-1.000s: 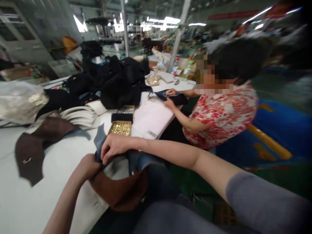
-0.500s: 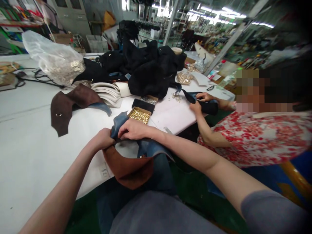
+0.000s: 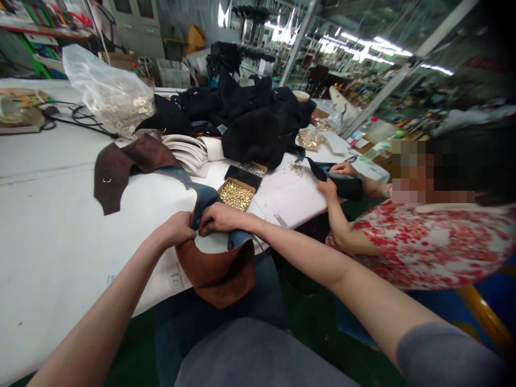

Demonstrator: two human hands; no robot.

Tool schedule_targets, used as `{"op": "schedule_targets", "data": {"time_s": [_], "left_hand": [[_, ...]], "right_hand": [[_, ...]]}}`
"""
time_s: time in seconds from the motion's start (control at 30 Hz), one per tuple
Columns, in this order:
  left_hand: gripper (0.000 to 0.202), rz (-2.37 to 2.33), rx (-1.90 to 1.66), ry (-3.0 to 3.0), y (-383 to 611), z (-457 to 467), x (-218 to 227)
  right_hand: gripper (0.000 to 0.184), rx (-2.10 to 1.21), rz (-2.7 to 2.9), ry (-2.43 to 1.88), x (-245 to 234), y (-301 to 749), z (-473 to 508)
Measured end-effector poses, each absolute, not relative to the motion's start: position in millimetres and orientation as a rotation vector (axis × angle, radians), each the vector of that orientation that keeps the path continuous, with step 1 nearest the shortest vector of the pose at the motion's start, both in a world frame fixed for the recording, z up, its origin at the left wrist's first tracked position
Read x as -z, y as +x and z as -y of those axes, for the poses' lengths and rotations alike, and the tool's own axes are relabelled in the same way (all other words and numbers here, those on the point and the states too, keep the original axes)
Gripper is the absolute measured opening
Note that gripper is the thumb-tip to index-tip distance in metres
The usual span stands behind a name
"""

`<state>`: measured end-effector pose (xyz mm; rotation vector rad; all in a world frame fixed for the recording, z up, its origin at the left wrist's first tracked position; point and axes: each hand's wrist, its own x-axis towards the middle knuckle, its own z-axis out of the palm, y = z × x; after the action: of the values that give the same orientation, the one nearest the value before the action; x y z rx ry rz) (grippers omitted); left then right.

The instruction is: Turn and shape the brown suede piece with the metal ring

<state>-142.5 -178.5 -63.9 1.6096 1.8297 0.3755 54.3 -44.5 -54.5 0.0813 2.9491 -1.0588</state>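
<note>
Keeping fingers clamped on the rust-brown piece (image 3: 220,277), left hand (image 3: 178,228) and right hand (image 3: 221,217) sit nearer the dark-brown piece (image 3: 114,167) now

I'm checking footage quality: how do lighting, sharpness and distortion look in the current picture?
Head view: strip lights at the back burn out white; head view: gold pieces glint, while the rust-brown piece is darker, probably shaded, low down; head view: background clutter looks soft; head view: a grey pole leans, perhaps from camera tilt or lens distortion.
</note>
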Motion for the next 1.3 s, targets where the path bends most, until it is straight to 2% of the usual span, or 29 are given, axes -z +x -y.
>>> {"op": "schedule_targets", "data": {"time_s": [0.17, 0.47, 0.63, 1.0, 1.2, 1.3], "left_hand": [[0.028, -1.834, -0.427, 1.608, -140.7, 184.5, 64.5], [0.024, -1.915, -0.445, 1.615, -136.9, 187.5, 66.0], [0.019, -1.942, -0.465, 1.606, -137.7, 189.4, 69.7], [0.019, -1.973, -0.419, 1.591, -135.9, 189.0, 67.5], [0.020, -2.039, -0.381, 1.626, -125.9, 191.9, 57.9], [0.021, -2.085, -0.376, 1.645, -118.4, 194.1, 55.3]], "right_hand": [[0.016, 1.109, -2.986, 0.080, 60.5, 53.3, 49.0], [0.017, 0.987, -3.030, 0.262, 68.1, 53.8, 54.2], [0.013, 0.988, -3.081, 0.187, 71.8, 57.6, 56.5], [0.015, 0.850, -3.035, 0.261, 59.5, 54.2, 64.0], [0.016, 0.749, -3.006, 0.591, 53.8, 47.6, 76.2], [0.016, 0.545, -3.015, 0.842, 53.5, 45.5, 91.2]]}}
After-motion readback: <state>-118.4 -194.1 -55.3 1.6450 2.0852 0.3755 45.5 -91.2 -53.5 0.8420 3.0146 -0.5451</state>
